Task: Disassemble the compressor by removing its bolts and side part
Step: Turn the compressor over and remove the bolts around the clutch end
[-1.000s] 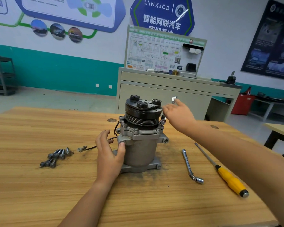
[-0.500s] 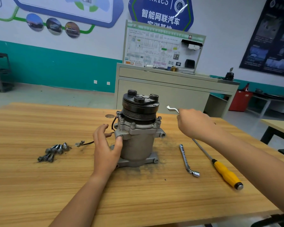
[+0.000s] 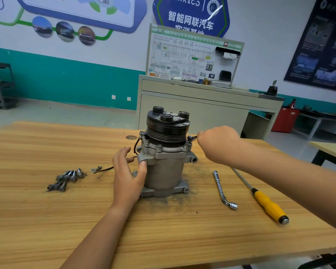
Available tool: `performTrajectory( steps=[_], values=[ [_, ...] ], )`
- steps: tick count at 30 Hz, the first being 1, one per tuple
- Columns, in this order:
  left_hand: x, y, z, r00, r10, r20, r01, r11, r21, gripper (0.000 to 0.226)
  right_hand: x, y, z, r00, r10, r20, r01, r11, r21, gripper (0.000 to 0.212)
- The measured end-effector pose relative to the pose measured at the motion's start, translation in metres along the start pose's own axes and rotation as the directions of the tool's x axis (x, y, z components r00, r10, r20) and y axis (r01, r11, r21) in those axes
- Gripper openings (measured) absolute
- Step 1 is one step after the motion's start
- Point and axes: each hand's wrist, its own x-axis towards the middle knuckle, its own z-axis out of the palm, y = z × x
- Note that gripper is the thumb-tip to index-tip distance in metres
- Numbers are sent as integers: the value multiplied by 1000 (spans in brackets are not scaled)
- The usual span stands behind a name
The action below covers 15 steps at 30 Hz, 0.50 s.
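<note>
So the wooden table (image 3: 47, 220) has the compressor (image 3: 163, 167) standing upright in the middle, pulley end up, I guess so the flange bolts are easy to reach. The left hand (image 3: 127, 175) lies flat against the housing with fingers spread and the thumb pressing on a lug, looks like bracing so it can't spin. The right hand (image 3: 219, 144) is curled round a small wrench (image 3: 194, 137) whose tip sits on a flange bolt (image 3: 190, 137) on the right. The yellow screwdriver (image 3: 268, 206) and L-shaped socket wrench (image 3: 221, 189) are parked right of the base, within reach. The loose bolts (image 3: 66, 179) are piled on the left, out of the way.
</note>
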Motion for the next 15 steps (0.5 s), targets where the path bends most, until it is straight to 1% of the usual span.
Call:
performTrajectory(
  steps=[3, 8, 10, 12, 14, 15],
  values=[
    [0, 1, 1, 1000, 6, 1, -6, 1000, -10, 69, 3, 3, -8, 998, -60, 9, 61, 997, -53, 10],
    [0, -2, 2, 1000, -3, 0, 3, 1000, 8, 59, 3, 5, -7, 992, -125, -31, 120, 986, -118, 12],
    [0, -2, 2, 1000, 4, -1, -4, 1000, 11, 57, 3, 6, -5, 992, -123, -26, 121, 989, -82, 11],
    [0, -1, 2, 1000, 9, -1, -9, 1000, 13, 58, 6, 10, -4, 995, -103, -7, 103, 995, -3, 13],
    [0, 0, 2, 1000, 10, 4, -10, 1000, 11, 63, 7, 14, -2, 997, -80, 2, 80, 995, 63, 19],
    [0, 0, 1, 1000, 13, 6, -13, 1000, 9, 67, 6, 15, 0, 997, -77, -3, 77, 995, 64, 21]
  ],
)
